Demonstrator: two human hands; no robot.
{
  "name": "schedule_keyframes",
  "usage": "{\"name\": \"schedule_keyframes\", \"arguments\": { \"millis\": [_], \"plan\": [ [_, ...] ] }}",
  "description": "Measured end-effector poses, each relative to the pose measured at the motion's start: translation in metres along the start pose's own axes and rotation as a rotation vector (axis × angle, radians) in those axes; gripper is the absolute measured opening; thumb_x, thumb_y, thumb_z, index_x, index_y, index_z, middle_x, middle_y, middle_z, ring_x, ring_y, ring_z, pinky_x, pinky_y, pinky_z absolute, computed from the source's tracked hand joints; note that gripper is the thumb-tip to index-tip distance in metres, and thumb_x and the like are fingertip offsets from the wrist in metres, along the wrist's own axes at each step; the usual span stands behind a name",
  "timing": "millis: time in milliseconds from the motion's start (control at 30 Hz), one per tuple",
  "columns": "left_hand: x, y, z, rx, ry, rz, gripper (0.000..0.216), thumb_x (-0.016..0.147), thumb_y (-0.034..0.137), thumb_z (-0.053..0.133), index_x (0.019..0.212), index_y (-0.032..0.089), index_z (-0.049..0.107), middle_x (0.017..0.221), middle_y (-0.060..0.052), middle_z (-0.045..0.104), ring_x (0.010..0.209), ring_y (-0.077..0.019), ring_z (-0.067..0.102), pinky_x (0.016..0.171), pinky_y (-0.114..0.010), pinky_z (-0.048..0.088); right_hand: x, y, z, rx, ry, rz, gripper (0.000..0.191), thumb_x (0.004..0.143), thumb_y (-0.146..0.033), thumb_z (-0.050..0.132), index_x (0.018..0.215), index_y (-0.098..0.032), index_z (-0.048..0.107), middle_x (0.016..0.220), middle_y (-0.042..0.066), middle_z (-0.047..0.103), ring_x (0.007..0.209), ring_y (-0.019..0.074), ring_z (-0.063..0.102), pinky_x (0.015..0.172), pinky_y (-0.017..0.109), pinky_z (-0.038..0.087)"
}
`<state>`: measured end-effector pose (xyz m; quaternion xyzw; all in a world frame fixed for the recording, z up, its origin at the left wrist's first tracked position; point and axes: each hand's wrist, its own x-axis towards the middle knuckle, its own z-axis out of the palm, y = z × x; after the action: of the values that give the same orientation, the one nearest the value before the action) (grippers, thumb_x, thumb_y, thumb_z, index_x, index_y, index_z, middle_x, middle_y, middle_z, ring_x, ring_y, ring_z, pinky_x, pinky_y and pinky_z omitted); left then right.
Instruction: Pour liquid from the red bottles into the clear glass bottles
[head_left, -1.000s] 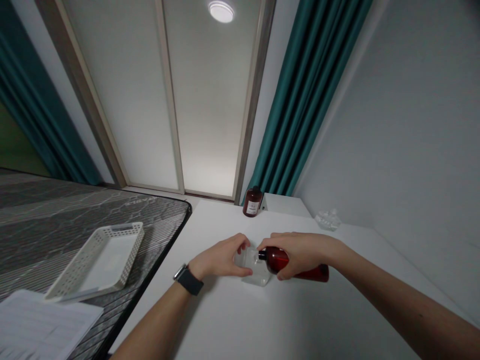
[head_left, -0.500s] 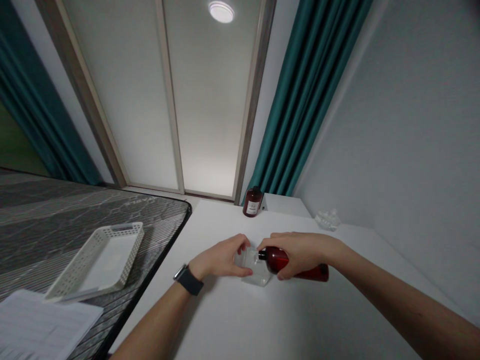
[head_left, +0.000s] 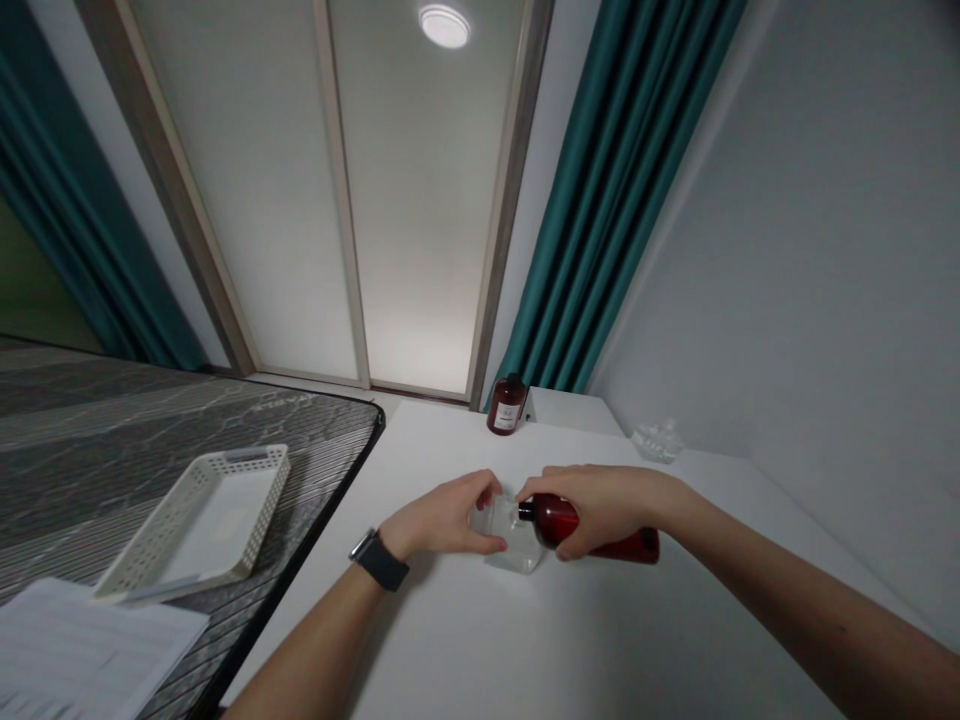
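Observation:
My right hand (head_left: pixel 600 500) is wrapped round a dark red bottle (head_left: pixel 630 545), tipped on its side with its black neck pointing left over a small clear container (head_left: pixel 517 553). That container stands on the white table (head_left: pixel 480 640). My left hand (head_left: pixel 442 517), with a dark watch on the wrist, grips the clear container from the left, thumb and fingers closed round it. The two hands nearly touch above it.
A second dark red bottle (head_left: pixel 506 405) stands upright at the table's far edge, by a teal curtain (head_left: pixel 600 200). A clear glass dish (head_left: pixel 656 440) sits at the back right. Left, a white basket tray (head_left: pixel 195 525) and papers (head_left: pixel 82 655) lie on a grey striped surface.

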<state>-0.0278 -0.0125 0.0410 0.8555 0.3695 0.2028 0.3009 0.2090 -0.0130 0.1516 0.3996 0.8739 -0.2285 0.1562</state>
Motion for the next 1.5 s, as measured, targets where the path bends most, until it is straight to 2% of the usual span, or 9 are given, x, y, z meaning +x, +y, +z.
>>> {"name": "schedule_keyframes", "arguments": {
  "millis": [767, 1333, 1500],
  "plan": [
    [-0.0002, 0.0022, -0.0004, -0.004, 0.007, -0.008, 0.045, 0.071, 0.036, 0.08, 0.105, 0.019, 0.055, 0.098, -0.004, 0.062, 0.085, -0.0218, 0.06, 0.078, -0.033, 0.048, 0.0013, -0.0028, -0.0061, -0.012, -0.043, 0.02, 0.072, 0.069, -0.043, 0.077, 0.136, -0.034, 0.054, 0.128, 0.008, 0.062, 0.114, 0.0358, 0.06, 0.097, 0.048, 0.046],
    [-0.0001, 0.0028, -0.0002, -0.023, 0.005, -0.015, 0.047, 0.07, 0.036, 0.08, 0.106, 0.019, 0.056, 0.098, -0.004, 0.063, 0.084, -0.0222, 0.06, 0.077, -0.034, 0.048, 0.0004, -0.0021, -0.0043, 0.012, -0.014, 0.018, 0.069, 0.068, -0.042, 0.078, 0.132, -0.033, 0.058, 0.125, 0.009, 0.063, 0.11, 0.0368, 0.062, 0.093, 0.049, 0.047],
    [0.0001, 0.0049, -0.0013, -0.027, -0.003, -0.013, 0.046, 0.071, 0.035, 0.08, 0.106, 0.018, 0.055, 0.098, -0.005, 0.062, 0.085, -0.0223, 0.06, 0.077, -0.035, 0.048, -0.0029, 0.0001, 0.0012, 0.026, 0.018, 0.023, 0.066, 0.069, -0.04, 0.076, 0.132, -0.036, 0.057, 0.123, 0.007, 0.062, 0.109, 0.0364, 0.061, 0.092, 0.048, 0.047]
  ]
}}
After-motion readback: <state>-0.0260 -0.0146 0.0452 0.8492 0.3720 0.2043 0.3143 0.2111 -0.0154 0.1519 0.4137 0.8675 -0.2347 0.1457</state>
